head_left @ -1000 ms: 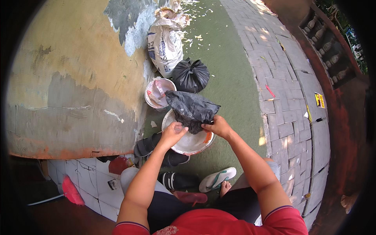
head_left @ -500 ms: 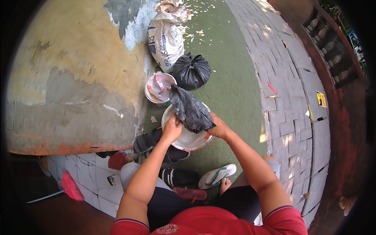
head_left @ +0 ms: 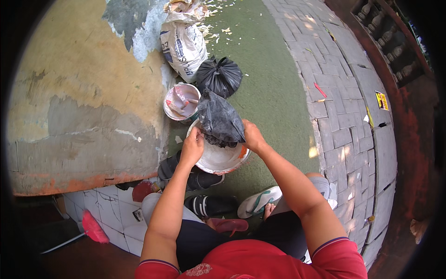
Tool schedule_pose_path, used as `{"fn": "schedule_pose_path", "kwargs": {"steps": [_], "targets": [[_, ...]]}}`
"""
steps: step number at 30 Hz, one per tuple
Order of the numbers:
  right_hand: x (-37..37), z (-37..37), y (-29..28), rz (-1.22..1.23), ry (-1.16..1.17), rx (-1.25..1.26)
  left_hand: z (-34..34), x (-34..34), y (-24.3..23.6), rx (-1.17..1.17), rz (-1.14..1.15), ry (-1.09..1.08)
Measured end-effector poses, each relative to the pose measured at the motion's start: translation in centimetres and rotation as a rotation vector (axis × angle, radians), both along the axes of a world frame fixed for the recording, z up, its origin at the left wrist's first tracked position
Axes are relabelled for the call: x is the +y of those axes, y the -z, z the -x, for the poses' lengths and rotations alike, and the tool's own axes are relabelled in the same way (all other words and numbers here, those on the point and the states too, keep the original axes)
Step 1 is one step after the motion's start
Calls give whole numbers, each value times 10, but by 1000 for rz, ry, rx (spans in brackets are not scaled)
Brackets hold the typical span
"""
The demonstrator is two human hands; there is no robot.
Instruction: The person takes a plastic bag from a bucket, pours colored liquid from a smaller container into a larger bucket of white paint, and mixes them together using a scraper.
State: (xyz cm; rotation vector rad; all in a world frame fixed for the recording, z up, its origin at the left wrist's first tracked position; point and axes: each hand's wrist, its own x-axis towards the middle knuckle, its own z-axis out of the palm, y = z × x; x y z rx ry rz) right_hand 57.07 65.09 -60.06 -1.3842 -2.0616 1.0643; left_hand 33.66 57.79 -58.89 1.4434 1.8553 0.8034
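A crumpled black plastic bag is stretched between my two hands, over a wide white basin with orange smears on its rim. My left hand pinches the bag's left edge with closed fingers. On the opposite edge, my right hand is closed round the plastic. The bag's lower edge looks gathered and partly open, and it hides the far part of the basin. Just beyond the left side stands a white bucket holding pale, milky stuff and a pinkish-white scrap.
A tied black bag and a white printed sack stand farther off beside the peeling wall. Dark sandals and a white flip-flop lie near my feet. Grey paving runs along the right.
The bag has been lifted and spread, with its lower edge drawn up, so more of the basin's inside shows. Both hands stay on it. The whole view has shifted slightly.
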Motion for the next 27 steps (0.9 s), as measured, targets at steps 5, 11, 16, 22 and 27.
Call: {"fn": "schedule_pose_path", "kwargs": {"steps": [5,11,16,22,27], "targets": [[7,-8,-16,69,149,-79,5,4,-2,133,-125,-13],[13,-9,-33,-11,170,-47,6,12,-13,-1,-174,-89],[11,-7,-44,-9,164,13,-2,14,-33,-173,-131,-116],[6,2,-51,57,161,124,7,13,-17,-209,-123,-107],[6,1,-45,14,104,44,6,12,-20,-299,-138,-97]]}}
